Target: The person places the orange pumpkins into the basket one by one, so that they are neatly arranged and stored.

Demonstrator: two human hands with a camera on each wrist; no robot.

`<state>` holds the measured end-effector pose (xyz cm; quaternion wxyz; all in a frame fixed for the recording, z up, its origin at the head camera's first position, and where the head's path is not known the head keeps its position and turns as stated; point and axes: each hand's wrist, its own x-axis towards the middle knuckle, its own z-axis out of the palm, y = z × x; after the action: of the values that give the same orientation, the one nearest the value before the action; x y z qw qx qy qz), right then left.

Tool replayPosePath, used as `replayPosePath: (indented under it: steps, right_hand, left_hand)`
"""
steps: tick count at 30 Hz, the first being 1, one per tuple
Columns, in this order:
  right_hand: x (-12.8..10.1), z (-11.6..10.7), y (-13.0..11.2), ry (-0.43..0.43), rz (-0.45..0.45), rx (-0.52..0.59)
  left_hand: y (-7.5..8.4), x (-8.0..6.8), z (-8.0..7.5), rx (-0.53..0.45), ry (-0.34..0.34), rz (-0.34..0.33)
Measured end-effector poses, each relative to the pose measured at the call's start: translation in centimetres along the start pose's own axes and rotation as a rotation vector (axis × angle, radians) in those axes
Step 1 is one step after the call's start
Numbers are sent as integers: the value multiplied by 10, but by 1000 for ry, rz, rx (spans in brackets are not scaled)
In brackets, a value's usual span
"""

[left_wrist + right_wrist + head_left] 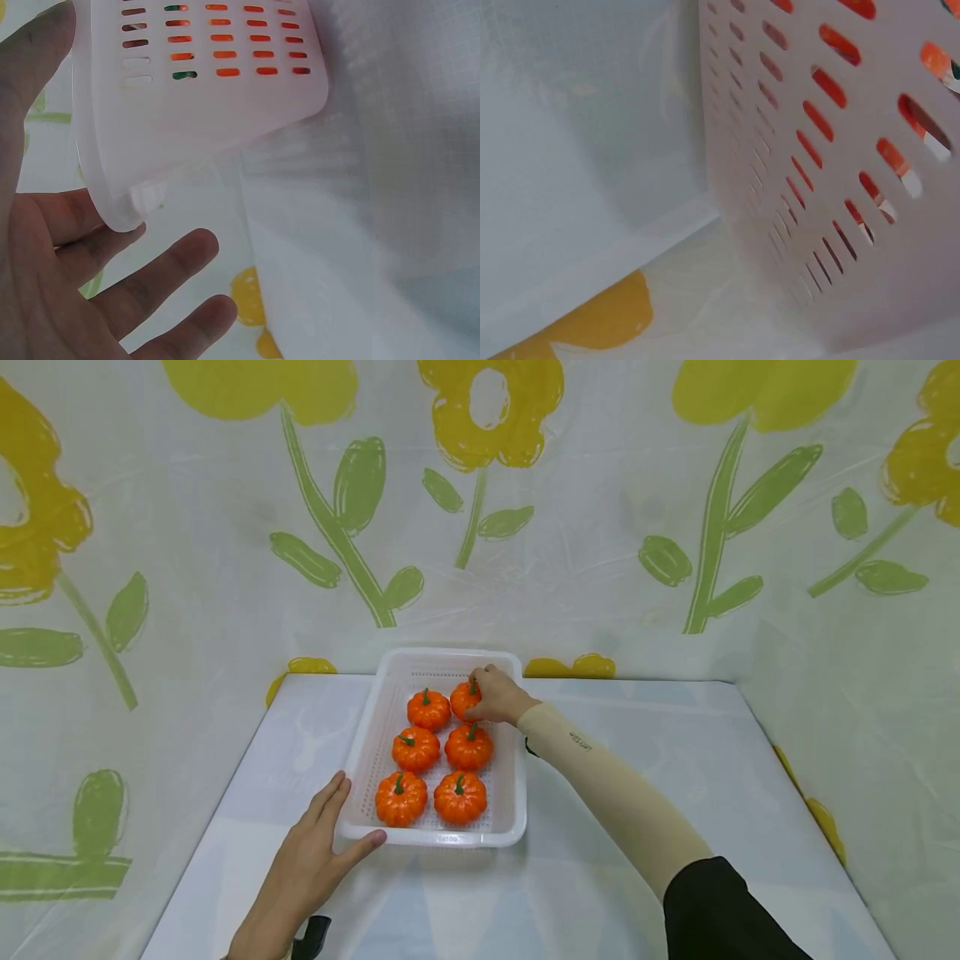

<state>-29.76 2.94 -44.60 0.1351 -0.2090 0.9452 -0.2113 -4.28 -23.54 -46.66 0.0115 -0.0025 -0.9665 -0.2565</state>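
A white plastic basket with slotted walls stands on the table, holding several small orange pumpkins with green stems, set in two columns. My right hand reaches over the basket's right rim. Its fingers and thumb grip the back right pumpkin, partly covering it. Just in front of that one sits another pumpkin. At the front left corner is my left hand, spread, with its thumb at the rim and its fingers loosely extended beside the corner. The right wrist view shows only the basket's slotted wall, not the hand.
The pale table extends on both sides of the basket. Behind and beside it hang white sheets printed with yellow flowers and green leaves. The basket's far rim lies close to the table's back edge.
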Motion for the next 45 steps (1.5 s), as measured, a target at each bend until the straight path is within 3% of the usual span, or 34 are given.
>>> replayPosePath:
  steps: [23,32,37,45]
  right_hand:
    - [3,2,5,-16,-33,-100]
    - [2,3,6,-8,-38,-84]
    - [-1,4,8,34,-67,9]
    - [-17,9,12,167,-188,289]
  left_hand:
    - [4,1,0,15,-4,-11]
    - [3,1,3,14,6,-4]
    - [3,1,3,16,5,-3]
    - [3,-1,1,8,-15,-33]
